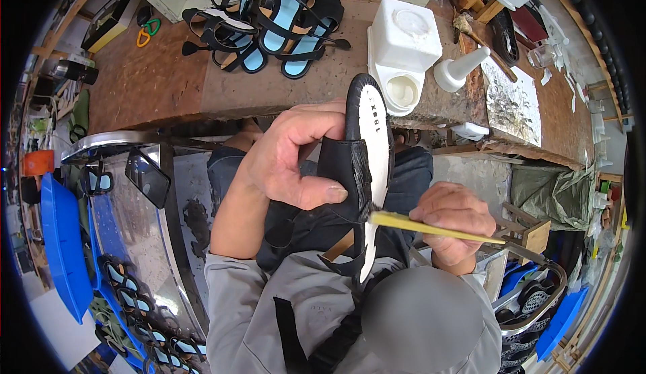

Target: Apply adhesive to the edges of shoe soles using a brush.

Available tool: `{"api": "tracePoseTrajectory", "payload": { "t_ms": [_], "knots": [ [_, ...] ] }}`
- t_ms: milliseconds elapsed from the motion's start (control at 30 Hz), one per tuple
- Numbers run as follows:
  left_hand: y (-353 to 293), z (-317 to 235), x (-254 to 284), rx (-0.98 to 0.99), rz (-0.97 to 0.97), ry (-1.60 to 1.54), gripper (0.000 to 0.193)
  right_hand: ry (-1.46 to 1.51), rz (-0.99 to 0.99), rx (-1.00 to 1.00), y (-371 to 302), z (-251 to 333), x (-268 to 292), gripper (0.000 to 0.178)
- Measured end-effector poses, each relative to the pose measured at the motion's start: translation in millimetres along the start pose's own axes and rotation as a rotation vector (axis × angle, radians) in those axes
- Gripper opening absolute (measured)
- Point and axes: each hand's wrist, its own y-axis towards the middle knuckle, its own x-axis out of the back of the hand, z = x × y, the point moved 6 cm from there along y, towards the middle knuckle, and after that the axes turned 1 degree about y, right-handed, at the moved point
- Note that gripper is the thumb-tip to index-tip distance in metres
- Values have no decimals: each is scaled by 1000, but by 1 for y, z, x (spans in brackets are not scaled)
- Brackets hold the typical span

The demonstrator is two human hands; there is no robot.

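Note:
My left hand [289,155] grips a black sandal [343,172] by its wide strap, thumb across the front. The sandal is turned so its white underside [375,128] shows, toe pointing away from me, with loose straps hanging near my lap. In my closed right hand [457,216] is a thin brush with a long yellow handle [431,227]. Its small dark tip meets the edge where black strap and white underside join, about halfway along the sandal. Part of my right fingers is hidden behind the handle.
On the brown workbench [155,78] lie several black sandals with blue insoles [282,24]. A white glue container [404,38] and a white nozzle bottle [461,70] stand ahead. A metal-edged stand [168,239] is at left, a blue bin [64,246] beyond it.

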Motion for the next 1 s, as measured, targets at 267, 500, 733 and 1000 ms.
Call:
{"api": "tracePoseTrajectory", "payload": {
  "t_ms": [267, 500, 733, 1000],
  "knots": [
    [5, -16, -13, -98, 123, 157, 33, 48, -59, -90, 25, -4, 14, 11],
    [6, -27, -21, -122, 126, 226, 32, 32, -121, -80, 48, -13, 21, 11],
    [7, -27, -20, -110, 136, 210, 32, -2, -38, -51, 38, -5, 14, 17],
    [10, -25, -19, -123, 117, 172, 29, 164, -14, -38, 28, -4, 16, 17]
  ]
}}
